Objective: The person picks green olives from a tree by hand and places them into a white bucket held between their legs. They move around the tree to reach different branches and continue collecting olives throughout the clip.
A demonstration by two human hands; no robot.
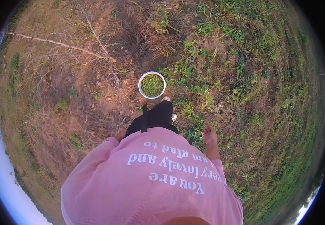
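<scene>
A round white-rimmed bucket stands on the ground just ahead of my shoes. Small round green fruits, a few of them reddish, fill what I can see of its inside. At my right side hangs my right hand, apart from the bucket, with loosely bent fingers and nothing visible in it. My left hand is low against my left hip, beside my black trousers. Its fingers are mostly hidden by the sleeve and the trousers. Neither hand touches the bucket.
A bare forked branch lies over the dry ground at the far left. Dry brush rises beyond the bucket. Low green plants grow to the right. A dark strap hangs at my waist, and my light shoe shows below.
</scene>
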